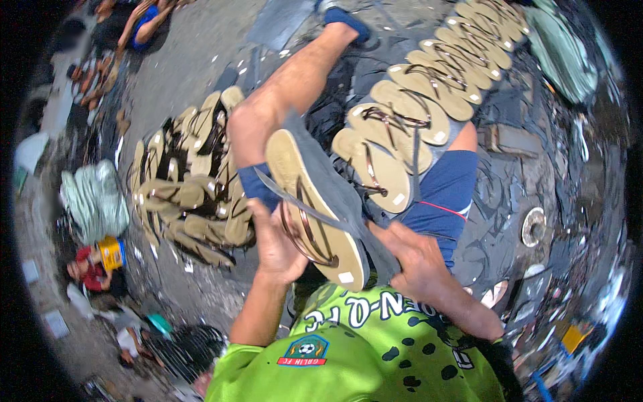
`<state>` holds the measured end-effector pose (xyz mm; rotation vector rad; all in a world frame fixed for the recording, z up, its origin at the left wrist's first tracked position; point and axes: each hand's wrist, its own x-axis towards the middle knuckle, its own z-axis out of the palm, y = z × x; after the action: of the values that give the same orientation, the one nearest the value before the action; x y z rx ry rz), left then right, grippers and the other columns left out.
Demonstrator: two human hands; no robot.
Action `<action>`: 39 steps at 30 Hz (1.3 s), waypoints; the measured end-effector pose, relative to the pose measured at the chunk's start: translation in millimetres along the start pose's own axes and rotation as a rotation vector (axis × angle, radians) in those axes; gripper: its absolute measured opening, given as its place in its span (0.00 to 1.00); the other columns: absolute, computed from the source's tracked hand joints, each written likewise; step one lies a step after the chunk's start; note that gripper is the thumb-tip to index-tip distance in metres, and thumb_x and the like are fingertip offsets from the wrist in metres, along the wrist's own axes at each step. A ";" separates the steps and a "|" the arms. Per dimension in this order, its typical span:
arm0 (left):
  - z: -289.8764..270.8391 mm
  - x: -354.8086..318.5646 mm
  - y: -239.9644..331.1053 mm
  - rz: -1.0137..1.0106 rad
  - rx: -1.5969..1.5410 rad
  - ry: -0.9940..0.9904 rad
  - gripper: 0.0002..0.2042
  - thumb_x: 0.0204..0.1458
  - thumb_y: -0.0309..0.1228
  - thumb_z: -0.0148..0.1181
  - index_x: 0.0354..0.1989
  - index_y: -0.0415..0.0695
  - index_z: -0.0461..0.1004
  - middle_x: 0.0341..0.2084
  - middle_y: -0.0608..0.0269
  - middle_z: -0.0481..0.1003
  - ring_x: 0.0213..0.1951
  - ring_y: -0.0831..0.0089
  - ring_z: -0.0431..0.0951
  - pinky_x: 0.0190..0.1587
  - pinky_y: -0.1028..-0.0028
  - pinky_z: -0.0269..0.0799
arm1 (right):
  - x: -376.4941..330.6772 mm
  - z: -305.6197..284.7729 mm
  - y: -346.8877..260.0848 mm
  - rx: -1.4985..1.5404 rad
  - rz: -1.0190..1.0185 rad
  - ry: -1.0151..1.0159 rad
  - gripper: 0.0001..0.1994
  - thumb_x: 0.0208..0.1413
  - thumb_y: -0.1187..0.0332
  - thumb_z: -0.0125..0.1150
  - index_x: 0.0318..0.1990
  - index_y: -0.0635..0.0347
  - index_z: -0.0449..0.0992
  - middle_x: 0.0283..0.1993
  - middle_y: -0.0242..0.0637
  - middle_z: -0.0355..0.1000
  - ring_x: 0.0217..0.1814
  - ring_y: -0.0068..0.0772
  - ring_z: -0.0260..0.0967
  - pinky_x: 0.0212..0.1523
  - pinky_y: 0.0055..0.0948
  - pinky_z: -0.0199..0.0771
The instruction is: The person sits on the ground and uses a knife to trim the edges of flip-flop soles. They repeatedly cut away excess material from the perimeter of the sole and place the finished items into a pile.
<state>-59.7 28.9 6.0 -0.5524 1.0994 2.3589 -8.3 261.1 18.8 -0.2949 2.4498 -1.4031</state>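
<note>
The sandal [312,198] is slanting in front of the chest, between the 2 hands, with its tagged end pointing toward the lime shirt [365,348]. A grey rubber sheet [321,167] is lying behind it, and 1 thin grey strip [284,194] is crossing its tan face.

The left hand [278,244] is cupping the sandal's left side, thumb standing apart, but its fingers are disappearing behind the sole, so how firmly they are clamping I cannot tell. The right hand [415,258] is curling against the sheet's right edge; whether it is pinching the rubber or hiding something, I cannot tell.

The sandal is probably weighing little and behaving like dense foam: bending under pressure, springing back, hardly likely to break. The sole is seeming matt enough to grip, while the glossy brown straps [333,260] are looking slicker and floppier. Gripping the sole edges around mid-length is promising the steadiest hold; pulling by the straps would be letting it swing. The thin strip is likely flexing easily.
</note>
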 end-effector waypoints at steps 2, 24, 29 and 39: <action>8.9 -26.8 -12.1 -0.065 0.142 0.203 0.38 0.52 0.64 0.49 0.59 0.43 0.63 0.47 0.55 0.75 0.46 0.63 0.78 0.47 0.60 0.77 | -17.6 5.1 -13.5 0.025 -0.014 -0.066 0.28 0.47 0.70 0.59 0.61 0.48 0.68 0.31 0.38 0.67 0.30 0.44 0.72 0.30 0.41 0.73; -3.3 -43.0 -18.1 -0.079 -0.220 0.012 0.24 0.58 0.34 0.56 0.61 0.46 0.56 0.45 0.60 0.72 0.43 0.68 0.78 0.44 0.65 0.80 | -64.6 9.2 -12.9 0.025 -0.010 -0.060 0.26 0.49 0.71 0.64 0.58 0.40 0.71 0.29 0.37 0.68 0.25 0.41 0.70 0.26 0.36 0.71; 4.4 -37.5 -17.5 -0.121 -0.113 0.064 0.28 0.60 0.34 0.55 0.66 0.52 0.51 0.49 0.62 0.69 0.46 0.70 0.76 0.46 0.66 0.79 | -99.0 -2.8 0.6 -0.155 0.199 -0.066 0.26 0.48 0.71 0.64 0.57 0.37 0.72 0.30 0.38 0.68 0.26 0.42 0.69 0.27 0.35 0.72; 4.7 -36.8 -4.4 -0.141 -0.179 0.088 0.27 0.62 0.32 0.51 0.68 0.52 0.49 0.47 0.61 0.72 0.42 0.72 0.78 0.41 0.69 0.80 | -22.1 -5.4 -29.6 -0.067 0.164 -0.116 0.23 0.55 0.69 0.60 0.59 0.40 0.70 0.27 0.37 0.65 0.26 0.42 0.68 0.29 0.36 0.70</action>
<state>-28.3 25.9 26.0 -0.7778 0.8592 2.3413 11.3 257.7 50.4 -0.1799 2.3705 -1.2033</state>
